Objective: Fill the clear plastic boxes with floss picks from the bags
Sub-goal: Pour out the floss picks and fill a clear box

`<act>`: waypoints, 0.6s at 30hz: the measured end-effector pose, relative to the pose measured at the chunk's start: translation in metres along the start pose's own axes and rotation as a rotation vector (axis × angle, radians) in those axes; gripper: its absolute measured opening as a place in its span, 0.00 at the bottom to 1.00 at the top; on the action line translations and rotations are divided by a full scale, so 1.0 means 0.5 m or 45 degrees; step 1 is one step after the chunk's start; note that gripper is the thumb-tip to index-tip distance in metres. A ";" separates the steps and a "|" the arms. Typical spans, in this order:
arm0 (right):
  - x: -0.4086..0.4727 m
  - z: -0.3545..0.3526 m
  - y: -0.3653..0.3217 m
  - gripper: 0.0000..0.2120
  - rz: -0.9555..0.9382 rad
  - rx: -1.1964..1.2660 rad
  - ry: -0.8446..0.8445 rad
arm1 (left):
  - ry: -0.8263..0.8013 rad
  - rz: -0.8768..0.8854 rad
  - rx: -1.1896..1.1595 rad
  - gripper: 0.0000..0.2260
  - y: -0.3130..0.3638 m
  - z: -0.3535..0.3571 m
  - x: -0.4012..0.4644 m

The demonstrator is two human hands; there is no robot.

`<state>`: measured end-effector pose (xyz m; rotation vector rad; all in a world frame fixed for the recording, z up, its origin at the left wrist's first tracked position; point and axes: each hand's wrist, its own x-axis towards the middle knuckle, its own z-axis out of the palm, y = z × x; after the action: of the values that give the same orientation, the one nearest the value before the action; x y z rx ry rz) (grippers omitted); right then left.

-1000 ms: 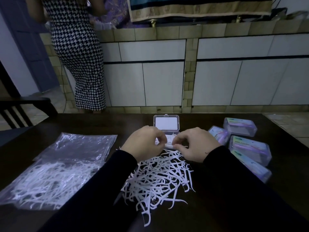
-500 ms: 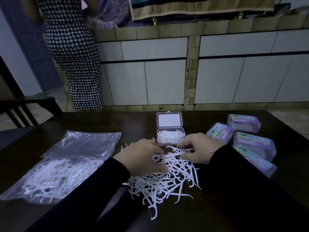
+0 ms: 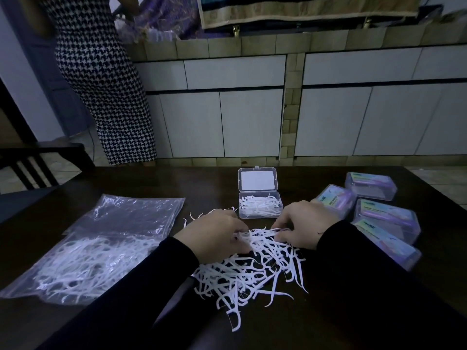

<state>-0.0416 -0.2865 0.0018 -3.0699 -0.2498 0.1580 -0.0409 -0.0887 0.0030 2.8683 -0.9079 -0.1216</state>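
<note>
A loose heap of white floss picks [image 3: 247,271] lies on the dark table in front of me. My left hand [image 3: 214,234] and my right hand [image 3: 303,223] both rest on the far edge of the heap, fingers curled and pinching picks between them. Just beyond the hands stands an open clear plastic box [image 3: 259,205], its lid flipped back, partly filled with picks. A clear bag [image 3: 83,258] holding more picks lies flat at the left.
Several closed, labelled boxes [image 3: 386,218] sit in a cluster at the right of the table [image 3: 151,183]. A dark chair [image 3: 30,168] stands at the left edge. A person in a checked dress [image 3: 101,79] stands at the counter behind.
Both hands came back from the open box to the heap and now gather picks at its far edge. The box shows picks inside.
</note>
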 end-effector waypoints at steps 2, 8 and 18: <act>0.001 0.005 -0.004 0.11 0.005 -0.044 0.037 | 0.053 0.000 0.014 0.16 -0.001 0.004 0.002; -0.001 0.012 -0.013 0.10 0.048 -0.128 0.093 | 0.190 -0.019 0.035 0.13 -0.004 0.016 0.008; 0.001 0.012 0.009 0.07 0.046 0.021 0.143 | 0.476 0.058 0.041 0.09 -0.011 0.021 0.012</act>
<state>-0.0409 -0.2908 -0.0045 -3.0550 -0.1857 -0.0110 -0.0339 -0.0887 -0.0085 2.7562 -0.9003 0.4222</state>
